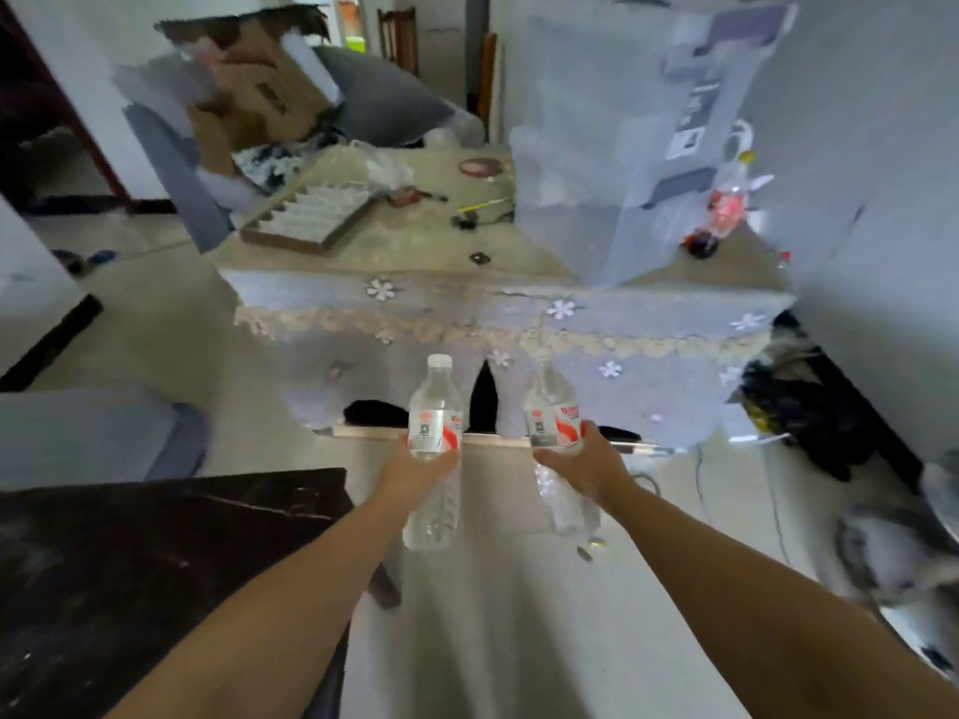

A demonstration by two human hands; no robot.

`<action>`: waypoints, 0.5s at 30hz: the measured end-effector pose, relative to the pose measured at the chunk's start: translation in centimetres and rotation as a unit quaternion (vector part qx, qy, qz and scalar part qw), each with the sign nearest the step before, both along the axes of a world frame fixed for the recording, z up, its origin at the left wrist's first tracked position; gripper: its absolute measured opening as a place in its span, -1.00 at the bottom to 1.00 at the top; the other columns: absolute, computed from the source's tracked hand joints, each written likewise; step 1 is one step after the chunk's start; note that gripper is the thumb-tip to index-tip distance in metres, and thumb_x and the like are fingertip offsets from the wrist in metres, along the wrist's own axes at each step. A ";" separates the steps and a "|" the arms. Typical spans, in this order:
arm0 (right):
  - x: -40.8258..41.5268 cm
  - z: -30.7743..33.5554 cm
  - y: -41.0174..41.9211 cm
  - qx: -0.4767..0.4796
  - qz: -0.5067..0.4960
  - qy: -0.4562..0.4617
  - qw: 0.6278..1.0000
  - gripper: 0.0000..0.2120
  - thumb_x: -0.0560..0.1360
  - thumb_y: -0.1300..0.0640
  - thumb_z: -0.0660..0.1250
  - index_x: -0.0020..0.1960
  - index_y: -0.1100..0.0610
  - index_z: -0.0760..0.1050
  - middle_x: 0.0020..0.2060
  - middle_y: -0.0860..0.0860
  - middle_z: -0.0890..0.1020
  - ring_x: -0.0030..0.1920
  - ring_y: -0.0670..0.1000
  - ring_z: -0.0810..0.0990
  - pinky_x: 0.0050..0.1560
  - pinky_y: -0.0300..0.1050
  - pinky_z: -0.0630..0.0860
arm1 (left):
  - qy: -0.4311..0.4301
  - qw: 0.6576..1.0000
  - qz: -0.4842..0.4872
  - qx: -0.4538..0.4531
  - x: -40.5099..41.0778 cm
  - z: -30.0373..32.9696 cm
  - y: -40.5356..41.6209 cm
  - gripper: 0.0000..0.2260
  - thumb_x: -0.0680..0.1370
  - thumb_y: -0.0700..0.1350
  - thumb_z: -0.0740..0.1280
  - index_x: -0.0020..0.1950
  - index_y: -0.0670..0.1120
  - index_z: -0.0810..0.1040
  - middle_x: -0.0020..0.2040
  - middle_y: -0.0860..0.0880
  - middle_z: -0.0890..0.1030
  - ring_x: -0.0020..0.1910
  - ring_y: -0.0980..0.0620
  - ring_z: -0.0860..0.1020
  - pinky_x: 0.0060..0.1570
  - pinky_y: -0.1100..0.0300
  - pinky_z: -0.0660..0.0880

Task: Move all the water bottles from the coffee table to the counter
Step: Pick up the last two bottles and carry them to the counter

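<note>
I hold two clear water bottles with red-and-white labels upright in front of me. My left hand grips the left bottle around its middle; its white cap shows on top. My right hand grips the right bottle the same way, and its cap blurs into the cloth behind. Both bottles hang over the floor, short of the counter, which is draped in a grey cloth with lace trim and white flowers. The dark coffee table lies at my lower left.
On the counter stand a large translucent storage bin, a flat cardboard tray, a cardboard box, small clutter and a red-labelled bottle at the right. A grey wall rises to the right. Dark bags and cables lie on the floor.
</note>
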State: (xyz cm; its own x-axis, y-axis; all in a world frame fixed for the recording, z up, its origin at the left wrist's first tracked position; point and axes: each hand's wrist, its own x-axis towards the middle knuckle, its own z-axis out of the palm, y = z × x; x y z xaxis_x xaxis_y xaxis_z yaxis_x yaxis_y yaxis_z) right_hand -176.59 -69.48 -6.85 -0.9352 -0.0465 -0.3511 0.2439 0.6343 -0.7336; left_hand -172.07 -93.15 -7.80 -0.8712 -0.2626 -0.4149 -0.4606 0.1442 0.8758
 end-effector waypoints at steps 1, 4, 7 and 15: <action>-0.3 -0.6 2.6 0.003 -0.018 0.003 1.000 -0.24 0.20 -0.36 0.42 0.25 0.05 0.43 0.05 -0.04 0.64 0.08 0.07 0.64 0.13 0.02 0.57 | 0.008 1.000 -0.026 0.009 -1.0 -0.1 2.3 -0.61 0.34 0.06 0.54 0.07 -0.08 0.57 -0.09 -0.08 0.69 -0.08 -0.10 0.68 -0.13 0.04 0.62; -1.0 -3.0 12.7 0.014 -0.076 0.003 0.997 -0.18 0.13 -0.45 0.35 0.26 -0.02 0.45 0.06 -0.05 0.66 0.07 0.05 0.65 0.18 0.06 0.56 | 0.002 0.996 -0.084 0.013 -4.3 -0.5 11.1 -0.30 0.12 0.23 0.52 0.16 -0.09 0.55 -0.02 -0.11 0.69 -0.05 -0.10 0.68 -0.06 -0.01 0.64; 0.5 -0.4 17.8 0.024 -0.132 0.005 0.991 -0.23 0.22 -0.35 0.42 0.31 0.02 0.41 0.13 -0.01 0.64 0.11 0.09 0.63 0.18 -0.01 0.53 | 0.002 0.991 -0.135 -0.005 -6.2 -0.2 17.5 -0.25 0.08 0.25 0.47 0.20 -0.07 0.54 -0.02 -0.08 0.69 -0.08 -0.02 0.67 -0.23 0.17 0.56; 7.1 1.4 33.3 0.017 -0.340 -0.004 0.940 -0.38 0.31 -0.17 0.50 0.25 0.05 0.39 0.03 -0.05 0.59 0.04 0.02 0.58 0.07 -0.07 0.51 | -0.034 0.956 -0.290 -0.023 -9.3 -0.6 36.2 -0.40 0.21 0.12 0.52 0.15 -0.12 0.52 -0.05 -0.13 0.68 -0.10 -0.09 0.69 -0.21 0.08 0.65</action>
State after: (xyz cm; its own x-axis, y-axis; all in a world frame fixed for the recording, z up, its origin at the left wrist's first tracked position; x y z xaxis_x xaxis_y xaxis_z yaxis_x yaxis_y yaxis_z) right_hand -169.47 -36.21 -5.43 -0.7413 0.5731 -0.3493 0.6076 0.3521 -0.7120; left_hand -181.34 -56.91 -8.42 -0.8469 0.2374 -0.4757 -0.3477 0.4296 0.8334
